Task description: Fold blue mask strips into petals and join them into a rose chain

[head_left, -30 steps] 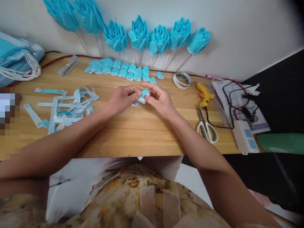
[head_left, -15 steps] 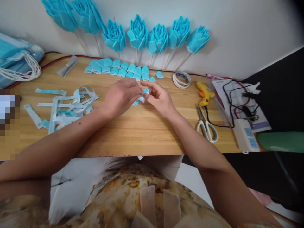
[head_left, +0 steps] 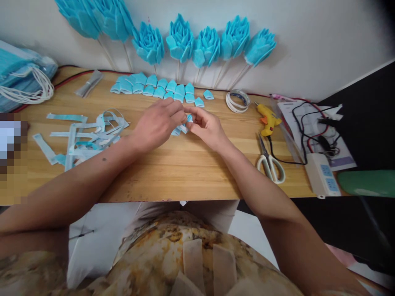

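Close together over the middle of the table, my left hand [head_left: 162,122] and my right hand [head_left: 205,127] pinch a small light-blue fabric piece [head_left: 189,119] between their fingertips. Much of that piece is hidden by the fingers. More pale-blue fabric [head_left: 176,132] shows just beneath my left fingertips; whether it is a separate piece I cannot tell. Just beyond the hands lie rows of folded blue fabric petals [head_left: 151,90], with a single petal [head_left: 208,95] off to the right.
Blue fabric flowers [head_left: 180,39] on thin sticks lean against the wall. Cut fabric strips [head_left: 74,137] lie left, near bagged face masks [head_left: 21,78]. To the right are a tape roll [head_left: 228,105], a yellow glue gun [head_left: 269,119], scissors [head_left: 268,158] and a power strip [head_left: 321,174].
The view has shifted slightly. Both hands stay nearly in place, still pinching the blue fabric piece, with only small finger movement.
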`<action>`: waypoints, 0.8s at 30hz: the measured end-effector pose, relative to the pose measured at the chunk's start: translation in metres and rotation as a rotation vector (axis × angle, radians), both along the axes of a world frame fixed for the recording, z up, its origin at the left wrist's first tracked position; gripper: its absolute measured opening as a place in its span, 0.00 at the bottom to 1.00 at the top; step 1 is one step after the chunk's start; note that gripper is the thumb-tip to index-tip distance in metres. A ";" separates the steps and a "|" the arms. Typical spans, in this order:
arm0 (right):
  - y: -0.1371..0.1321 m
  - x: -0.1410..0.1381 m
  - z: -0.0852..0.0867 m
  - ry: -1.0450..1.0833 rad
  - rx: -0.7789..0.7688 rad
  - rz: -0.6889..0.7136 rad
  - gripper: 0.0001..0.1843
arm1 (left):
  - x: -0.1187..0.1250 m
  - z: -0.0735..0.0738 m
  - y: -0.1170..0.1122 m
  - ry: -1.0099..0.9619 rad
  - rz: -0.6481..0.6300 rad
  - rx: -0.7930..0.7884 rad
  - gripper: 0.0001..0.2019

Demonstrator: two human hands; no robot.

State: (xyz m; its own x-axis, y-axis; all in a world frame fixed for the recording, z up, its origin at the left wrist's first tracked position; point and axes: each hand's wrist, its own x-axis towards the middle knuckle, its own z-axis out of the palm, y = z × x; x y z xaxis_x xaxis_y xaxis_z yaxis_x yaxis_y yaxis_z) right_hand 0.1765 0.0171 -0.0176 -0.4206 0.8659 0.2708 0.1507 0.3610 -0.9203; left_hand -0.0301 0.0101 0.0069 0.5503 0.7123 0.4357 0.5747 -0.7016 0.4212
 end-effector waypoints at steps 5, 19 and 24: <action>0.000 0.000 0.000 -0.019 0.007 -0.015 0.21 | 0.001 0.001 0.000 -0.054 -0.005 -0.077 0.13; -0.003 -0.001 0.003 -0.030 -0.017 -0.042 0.22 | 0.008 0.006 -0.010 -0.146 0.077 -0.091 0.06; -0.002 0.001 0.004 -0.027 -0.023 -0.072 0.24 | 0.008 0.007 -0.008 -0.400 0.155 -0.390 0.09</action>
State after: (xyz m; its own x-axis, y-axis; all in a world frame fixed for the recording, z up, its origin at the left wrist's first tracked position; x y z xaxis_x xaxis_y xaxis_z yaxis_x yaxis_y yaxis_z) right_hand 0.1777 0.0147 -0.0131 -0.3635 0.9002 0.2397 0.2005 0.3269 -0.9236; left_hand -0.0221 0.0018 0.0135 0.2728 0.9211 0.2777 0.4013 -0.3713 0.8373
